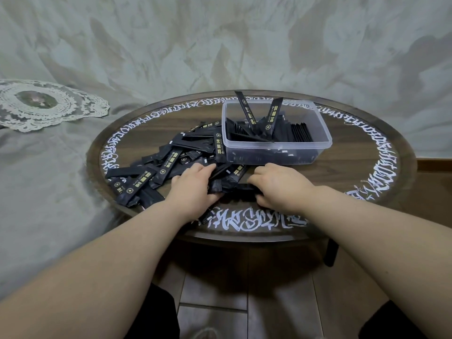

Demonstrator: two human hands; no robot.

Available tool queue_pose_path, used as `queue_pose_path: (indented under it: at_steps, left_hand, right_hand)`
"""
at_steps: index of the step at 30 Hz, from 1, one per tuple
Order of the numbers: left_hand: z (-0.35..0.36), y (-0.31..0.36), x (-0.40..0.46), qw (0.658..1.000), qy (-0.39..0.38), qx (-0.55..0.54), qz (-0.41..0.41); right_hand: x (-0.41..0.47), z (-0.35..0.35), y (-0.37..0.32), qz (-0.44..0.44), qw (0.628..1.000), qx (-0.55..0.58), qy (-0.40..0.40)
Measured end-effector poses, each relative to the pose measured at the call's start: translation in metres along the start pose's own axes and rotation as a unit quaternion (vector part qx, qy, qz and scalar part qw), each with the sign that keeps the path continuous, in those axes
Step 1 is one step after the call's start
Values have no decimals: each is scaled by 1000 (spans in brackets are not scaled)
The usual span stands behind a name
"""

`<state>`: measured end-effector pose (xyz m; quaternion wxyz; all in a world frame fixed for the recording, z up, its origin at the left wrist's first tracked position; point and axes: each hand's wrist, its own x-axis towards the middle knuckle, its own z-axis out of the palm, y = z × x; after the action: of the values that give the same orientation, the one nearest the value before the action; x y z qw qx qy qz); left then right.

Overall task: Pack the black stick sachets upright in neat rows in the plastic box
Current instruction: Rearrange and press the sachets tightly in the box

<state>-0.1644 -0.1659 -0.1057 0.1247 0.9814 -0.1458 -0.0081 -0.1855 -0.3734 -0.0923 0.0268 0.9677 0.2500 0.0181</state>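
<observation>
A loose heap of black stick sachets (168, 162) with gold print lies on the round table, left of and in front of the clear plastic box (276, 152). Inside the box, black sachets stand in rows along the back and right, and two sachets (259, 118) lean crosswise above them. My left hand (193, 187) and my right hand (278, 184) are both at the near edge of the heap, fingers curled round a bundle of sachets (230, 187) held between them. The fingertips are hidden under the bundle.
The round dark wooden table (367, 167) bears a ring of white script. A grey bedcover with a lace doily (41, 104) lies to the left. Patterned grey fabric hangs behind. Wooden floor shows below the table's near edge.
</observation>
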Motion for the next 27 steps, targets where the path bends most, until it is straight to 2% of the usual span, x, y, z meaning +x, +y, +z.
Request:
queue_pose_path:
  at_steps: [3,5,8,11,16,21,27]
  left_hand:
    - [-2,3,-2,999,2,-30,21]
    - [-5,5,-4,999,16,-36,36]
    - [-14,10,-6,995,67,-46,63]
    - [-25,17,-9,989,112,-80,53]
    - [-30,20,-12,987,133,-78,43]
    - [-25,18,-11,993,99,-59,41]
    - [-17,13,-11,996,61,-43,39]
  right_hand:
    - [-5,1,3,25,999,22,15]
    - [-9,0,4,47,995,83,18]
    - [-18,-8,7,83,978,186,44]
    - [-24,-15,14,122,964,221,85]
    - [-21,-6,25,217,958,175,62]
    - [-7,1,13,272,956,114,7]
    - [-6,-5,16,273,953,125,-31]
